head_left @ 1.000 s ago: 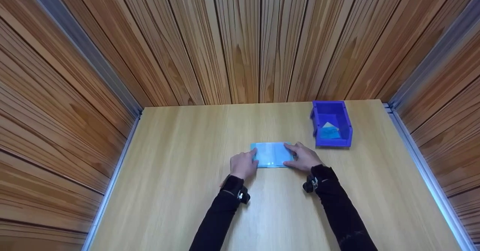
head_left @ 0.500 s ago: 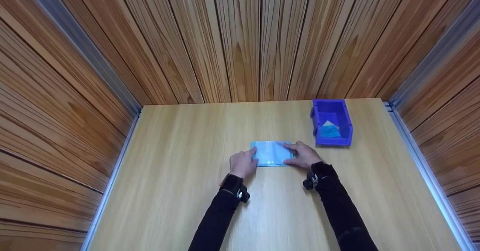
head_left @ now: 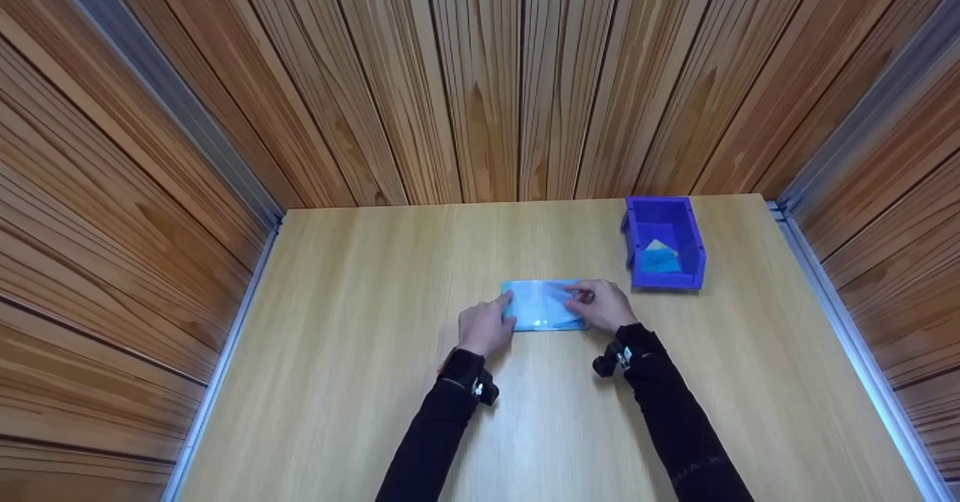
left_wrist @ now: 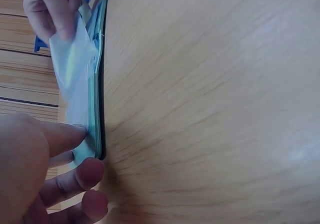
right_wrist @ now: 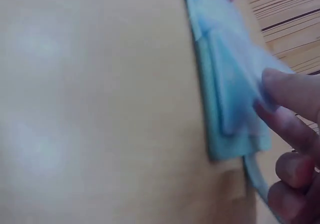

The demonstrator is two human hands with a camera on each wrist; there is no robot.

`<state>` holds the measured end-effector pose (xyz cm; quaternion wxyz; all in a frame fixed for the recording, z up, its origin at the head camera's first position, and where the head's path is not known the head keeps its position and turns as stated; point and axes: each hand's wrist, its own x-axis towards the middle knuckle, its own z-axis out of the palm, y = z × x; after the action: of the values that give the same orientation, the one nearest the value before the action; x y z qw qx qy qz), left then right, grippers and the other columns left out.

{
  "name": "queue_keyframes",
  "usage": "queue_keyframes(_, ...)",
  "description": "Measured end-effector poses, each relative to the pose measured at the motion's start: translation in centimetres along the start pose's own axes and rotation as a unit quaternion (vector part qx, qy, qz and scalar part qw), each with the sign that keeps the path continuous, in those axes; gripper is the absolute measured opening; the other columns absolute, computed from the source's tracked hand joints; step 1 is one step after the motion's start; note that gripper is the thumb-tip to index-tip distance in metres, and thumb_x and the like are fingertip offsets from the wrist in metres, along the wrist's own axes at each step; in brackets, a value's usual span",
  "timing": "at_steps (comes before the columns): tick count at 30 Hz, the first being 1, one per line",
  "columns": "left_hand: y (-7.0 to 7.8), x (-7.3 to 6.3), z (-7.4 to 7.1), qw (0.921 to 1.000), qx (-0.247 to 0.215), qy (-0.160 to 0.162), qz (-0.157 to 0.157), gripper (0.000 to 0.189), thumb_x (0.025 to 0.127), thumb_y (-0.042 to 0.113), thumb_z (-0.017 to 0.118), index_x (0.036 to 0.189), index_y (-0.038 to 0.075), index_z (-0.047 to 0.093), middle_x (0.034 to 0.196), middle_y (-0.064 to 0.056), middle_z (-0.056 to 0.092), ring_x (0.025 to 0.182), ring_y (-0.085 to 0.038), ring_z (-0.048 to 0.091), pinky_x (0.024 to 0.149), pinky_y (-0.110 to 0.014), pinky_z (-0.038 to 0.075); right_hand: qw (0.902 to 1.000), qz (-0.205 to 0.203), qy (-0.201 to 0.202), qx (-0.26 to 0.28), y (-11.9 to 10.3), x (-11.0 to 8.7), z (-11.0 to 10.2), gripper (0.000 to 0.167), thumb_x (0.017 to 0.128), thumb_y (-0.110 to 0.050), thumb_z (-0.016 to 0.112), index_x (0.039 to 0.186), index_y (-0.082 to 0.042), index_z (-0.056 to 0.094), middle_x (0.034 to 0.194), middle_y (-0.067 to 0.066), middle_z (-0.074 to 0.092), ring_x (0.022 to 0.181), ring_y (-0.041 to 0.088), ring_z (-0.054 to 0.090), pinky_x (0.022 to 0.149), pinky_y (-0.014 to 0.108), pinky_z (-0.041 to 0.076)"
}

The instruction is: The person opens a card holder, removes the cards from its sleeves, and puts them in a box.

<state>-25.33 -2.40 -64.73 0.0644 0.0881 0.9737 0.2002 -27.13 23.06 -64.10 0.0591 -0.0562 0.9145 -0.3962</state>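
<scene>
A light blue booklet-like item (head_left: 538, 308) with clear plastic film lies flat on the table. Its stacked layers show along the edge (left_wrist: 96, 99) in the left wrist view. My left hand (head_left: 484, 329) rests at its left end, a straight thumb and finger pressing on the top; the other fingers are loosely bent beside it. My right hand (head_left: 606, 307) pinches a translucent sheet (right_wrist: 240, 59) between thumb and finger and holds it raised off the right end. Below that sheet, a blue layer shows, blurred, in the right wrist view. A narrow blue strip (right_wrist: 256, 176) sticks out from the end.
A purple open-topped bin (head_left: 667, 282) stands at the back right of the wooden table (head_left: 375, 284). A blue and pale piece (head_left: 660, 260) lies in it. Wood-panelled walls (head_left: 495, 82) with metal corner rails enclose the back and sides.
My right hand has gone from resting on the item's right end to pinching the clear sheet and lifting it slightly up and leftward. The left hand has kept its place.
</scene>
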Motion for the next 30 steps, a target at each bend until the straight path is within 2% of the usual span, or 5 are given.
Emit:
queue_keyframes(6, -0.6, 0.0, -0.7, 0.9999, -0.011, 0.007, -0.005, 0.055, 0.102, 0.033, 0.065, 0.154, 0.021, 0.051, 0.064, 0.006, 0.044, 0.056, -0.013, 0.036, 0.058, -0.028, 0.030, 0.9918, 0.021, -0.015, 0.125, -1.7, 0.3, 0.2, 0.057, 0.101, -0.022, 0.069, 0.153, -0.009, 0.050, 0.112, 0.013, 0.076, 0.109, 0.026, 0.071, 0.096, 0.040, 0.052)
queue_keyframes(11, -1.0, 0.1, -1.3, 0.9993, -0.012, 0.033, -0.009, 0.057, 0.103, 0.032, 0.064, 0.156, 0.020, 0.047, 0.059, 0.009, 0.033, 0.051, -0.011, 0.031, 0.052, -0.029, 0.026, 0.9815, 0.029, -0.057, 0.181, -2.8, 0.4, 1.1, 0.057, 0.108, -0.029, 0.056, 0.159, -0.010, 0.041, 0.123, 0.013, 0.075, 0.129, 0.031, 0.064, 0.116, 0.053, 0.039)
queue_keyframes(19, -0.4, 0.2, -0.8, 0.9981, 0.013, 0.059, 0.009, 0.057, 0.102, 0.037, 0.063, 0.156, 0.025, 0.048, 0.057, 0.008, 0.037, 0.051, -0.012, 0.037, 0.052, -0.029, 0.031, 0.9866, -0.002, -0.105, 0.125, -3.2, 0.1, 2.8, 0.052, 0.109, -0.026, 0.054, 0.156, -0.006, 0.044, 0.128, 0.010, 0.073, 0.132, 0.031, 0.061, 0.119, 0.052, 0.035)
queue_keyframes(24, 0.3, 0.0, 0.2, 0.9950, 0.040, 0.075, 0.052, 0.053, 0.099, 0.039, 0.066, 0.150, 0.029, 0.056, 0.059, 0.002, 0.050, 0.054, -0.017, 0.051, 0.052, -0.033, 0.039, 0.9903, -0.017, -0.096, 0.099, -3.4, 0.0, 2.9, 0.053, 0.105, -0.030, 0.061, 0.152, -0.007, 0.051, 0.123, 0.011, 0.073, 0.132, 0.036, 0.059, 0.115, 0.054, 0.041)
queue_keyframes(30, 0.7, -0.1, 0.7, 0.9941, 0.061, 0.071, 0.056, 0.050, 0.098, 0.038, 0.068, 0.146, 0.028, 0.061, 0.065, -0.004, 0.062, 0.058, -0.020, 0.057, 0.053, -0.033, 0.041, 0.9938, -0.058, -0.068, 0.066, -3.1, 0.0, 2.0, 0.050, 0.102, -0.023, 0.067, 0.148, -0.006, 0.056, 0.108, 0.007, 0.073, 0.113, 0.030, 0.065, 0.100, 0.045, 0.048)
